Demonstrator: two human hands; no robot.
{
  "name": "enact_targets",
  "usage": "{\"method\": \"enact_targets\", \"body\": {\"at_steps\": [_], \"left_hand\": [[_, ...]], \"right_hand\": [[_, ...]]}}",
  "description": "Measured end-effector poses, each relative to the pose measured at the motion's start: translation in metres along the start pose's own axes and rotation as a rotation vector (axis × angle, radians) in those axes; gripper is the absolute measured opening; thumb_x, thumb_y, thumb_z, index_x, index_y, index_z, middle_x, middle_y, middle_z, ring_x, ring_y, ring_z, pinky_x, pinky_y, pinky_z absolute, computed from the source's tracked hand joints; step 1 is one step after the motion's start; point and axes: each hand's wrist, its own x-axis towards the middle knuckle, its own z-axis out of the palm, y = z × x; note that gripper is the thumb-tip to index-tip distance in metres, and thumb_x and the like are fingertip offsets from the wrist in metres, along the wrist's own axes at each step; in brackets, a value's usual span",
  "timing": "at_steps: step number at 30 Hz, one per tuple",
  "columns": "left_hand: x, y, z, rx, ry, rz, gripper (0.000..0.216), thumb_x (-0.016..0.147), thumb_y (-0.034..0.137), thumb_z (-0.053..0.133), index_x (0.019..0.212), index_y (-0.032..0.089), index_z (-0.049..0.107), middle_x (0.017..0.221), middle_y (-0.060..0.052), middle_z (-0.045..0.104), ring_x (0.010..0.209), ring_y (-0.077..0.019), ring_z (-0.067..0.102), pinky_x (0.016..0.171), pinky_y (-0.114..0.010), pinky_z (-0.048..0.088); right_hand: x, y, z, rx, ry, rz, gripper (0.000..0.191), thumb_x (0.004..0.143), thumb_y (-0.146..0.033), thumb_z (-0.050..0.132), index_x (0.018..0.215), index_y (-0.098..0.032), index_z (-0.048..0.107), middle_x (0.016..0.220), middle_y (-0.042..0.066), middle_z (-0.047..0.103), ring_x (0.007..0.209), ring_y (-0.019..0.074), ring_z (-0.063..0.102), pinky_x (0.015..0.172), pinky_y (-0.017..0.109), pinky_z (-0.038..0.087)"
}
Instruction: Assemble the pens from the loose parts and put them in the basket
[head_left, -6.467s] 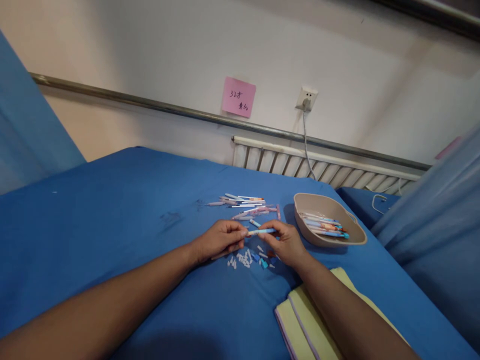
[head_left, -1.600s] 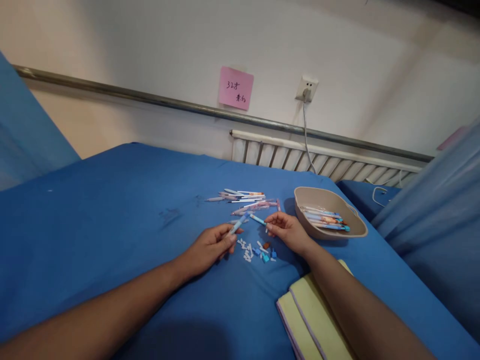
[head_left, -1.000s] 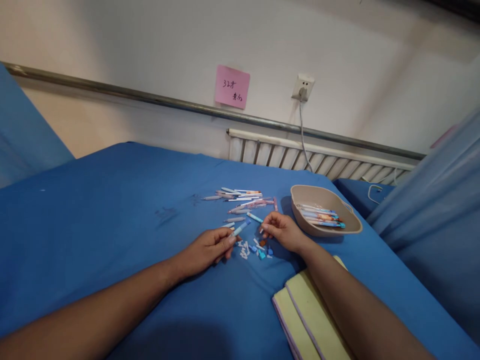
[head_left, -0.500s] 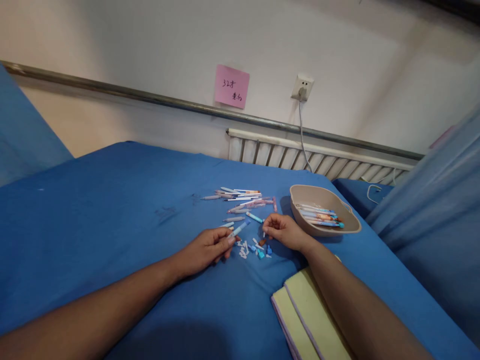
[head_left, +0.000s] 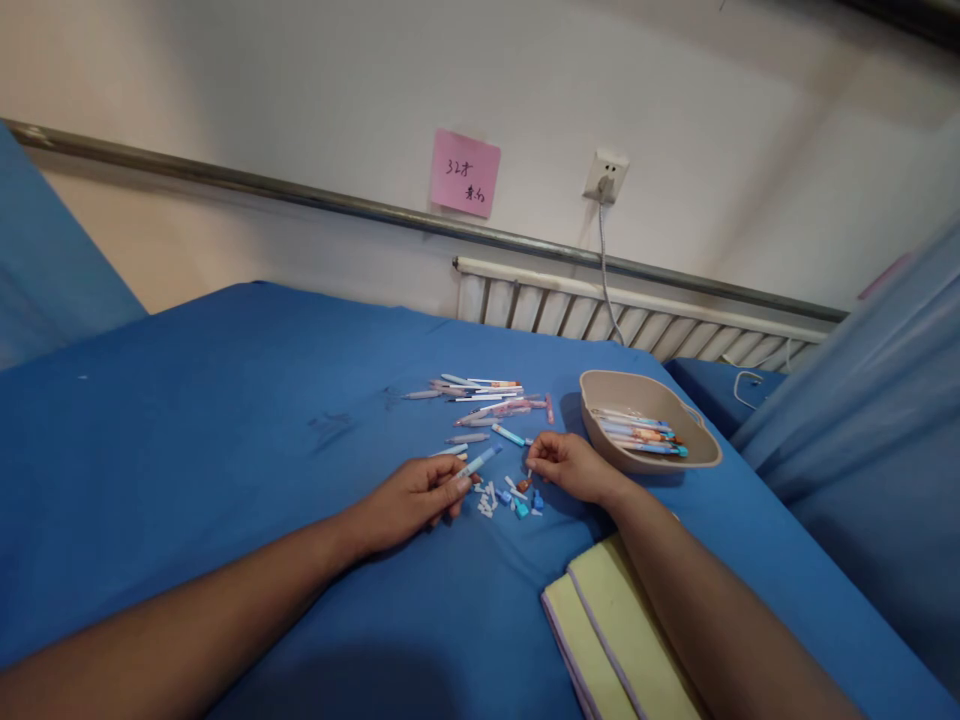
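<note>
My left hand (head_left: 421, 498) is closed around a light-blue pen barrel (head_left: 478, 462), its darker blue end pointing up and right. My right hand (head_left: 564, 462) pinches a small white piece (head_left: 529, 474) between thumb and fingertips; its exact kind is too small to make out. Between the hands lie several small white pieces (head_left: 487, 498), with blue, teal (head_left: 521, 508) and orange-brown (head_left: 523, 485) pen parts. Behind them are loose pen parts (head_left: 499, 408), such as thin refills and pink and grey barrels. A light-blue barrel (head_left: 508, 435) lies just left of my right hand.
A beige basket (head_left: 645, 388) holding several pens stands right of my right hand. A folded yellow cloth (head_left: 600, 620) lies partly under my right forearm. The blue cloth surface (head_left: 225, 430) reaches to a wall with a radiator (head_left: 555, 308), a rail and a plugged-in socket (head_left: 606, 175).
Hardly anything differs. My right hand has shifted very slightly downward with the small white piece; my left hand keeps the pen barrel in nearly the same place.
</note>
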Motion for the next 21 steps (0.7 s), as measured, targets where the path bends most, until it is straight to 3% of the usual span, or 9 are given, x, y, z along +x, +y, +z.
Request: {"method": "enact_targets", "body": {"at_steps": [10,16,21], "left_hand": [[0.0003,-0.0007,-0.001,0.007,-0.009,0.003,0.035,0.086,0.048,0.045,0.095,0.016,0.055,0.065,0.004,0.053,0.05,-0.0073,0.042,0.047,-0.019,0.032],[0.0,0.0028,-0.0014,0.009,-0.015,-0.008,0.036,0.086,0.049,0.046,0.094,0.016,0.055,0.065,0.003,0.054,0.051,-0.0073,0.042,0.047,-0.019,0.033],[0.0006,0.0005,-0.0014,0.018,-0.009,-0.005,0.035,0.086,0.049,0.046,0.093,0.016,0.055,0.065,0.003,0.054,0.05,-0.0071,0.042,0.047,-0.019,0.033]], "right_hand": [[0.0,-0.003,0.0003,0.016,-0.002,0.012,0.013,0.075,-0.028,0.06,0.072,-0.018,0.053,0.059,-0.005,0.052,0.054,0.0092,0.05,0.052,0.02,0.037],[-0.0013,-0.0034,0.0044,0.197,-0.121,0.008,0.018,0.073,-0.032,0.064,0.076,-0.019,0.052,0.065,-0.002,0.063,0.068,0.0157,0.064,0.059,0.024,0.044],[-0.0003,-0.0028,0.0084,0.283,-0.076,-0.07,0.019,0.075,-0.035,0.064,0.081,-0.019,0.053,0.068,-0.003,0.059,0.066,0.0139,0.063,0.063,0.026,0.047]]}}
